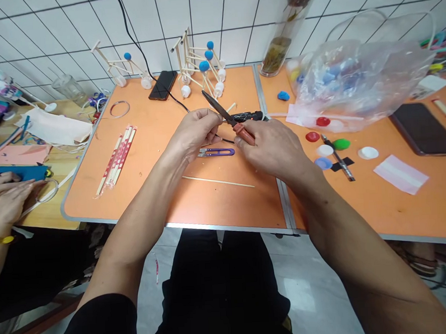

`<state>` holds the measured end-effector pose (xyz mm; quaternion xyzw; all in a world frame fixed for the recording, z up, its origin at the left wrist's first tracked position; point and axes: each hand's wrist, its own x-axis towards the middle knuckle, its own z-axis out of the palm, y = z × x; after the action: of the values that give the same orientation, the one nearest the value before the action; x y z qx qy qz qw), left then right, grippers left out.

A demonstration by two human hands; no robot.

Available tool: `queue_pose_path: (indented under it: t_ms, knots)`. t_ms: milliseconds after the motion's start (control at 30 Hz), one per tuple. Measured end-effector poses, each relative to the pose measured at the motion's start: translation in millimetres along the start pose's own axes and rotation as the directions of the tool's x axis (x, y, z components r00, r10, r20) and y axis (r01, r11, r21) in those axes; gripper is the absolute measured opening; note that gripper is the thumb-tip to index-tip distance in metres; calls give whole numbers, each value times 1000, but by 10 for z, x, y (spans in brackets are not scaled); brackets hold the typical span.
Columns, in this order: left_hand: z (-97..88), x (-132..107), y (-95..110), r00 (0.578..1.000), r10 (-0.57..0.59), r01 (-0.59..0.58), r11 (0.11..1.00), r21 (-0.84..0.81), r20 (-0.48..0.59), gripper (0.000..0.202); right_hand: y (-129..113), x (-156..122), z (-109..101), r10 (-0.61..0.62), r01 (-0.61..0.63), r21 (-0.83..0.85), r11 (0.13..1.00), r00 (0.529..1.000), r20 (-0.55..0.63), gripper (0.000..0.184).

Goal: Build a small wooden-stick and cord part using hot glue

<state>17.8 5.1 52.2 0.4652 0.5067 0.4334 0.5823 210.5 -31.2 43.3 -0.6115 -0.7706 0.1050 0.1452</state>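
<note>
My right hand grips the reddish-brown handles of a pair of dark-bladed scissors, blades pointing up and left. My left hand is closed in a pinch right at the blades, holding something too small to make out. Both hands hover over the orange table. Purple thread snips lie just below my hands, and a thin wooden stick lies nearer to me. A black tool with a cable lies behind the scissors.
Wrapped chopsticks lie at left. Stick models with blue balls, a phone and a jar stand at the back. At right are a plastic bag, bottle caps and another phone. Another person's hands work at far left.
</note>
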Motion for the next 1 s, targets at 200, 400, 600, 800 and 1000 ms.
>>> queue_pose_path:
  t_ms: [200,400,600,800,1000]
  knots:
    - [-24,-86,101,1000,1,0,1000,-27,11,30,-31,-62,-39,12,-9,100,995,1000,-27,29]
    - [-51,-169,210,1000,16,-16,1000,0,16,29,-78,-86,-65,2,0,138,990,1000,-14,23]
    - [-115,-180,261,999,-11,10,1000,10,33,33,-62,-47,15,-49,57,257,965,998,-38,21]
    - [-159,-150,249,998,-18,18,1000,1,53,39,-80,-5,118,-25,40,313,949,998,-50,20]
    - [-152,-120,215,1000,-4,4,1000,5,18,41,-80,34,187,1,27,360,932,997,-75,23]
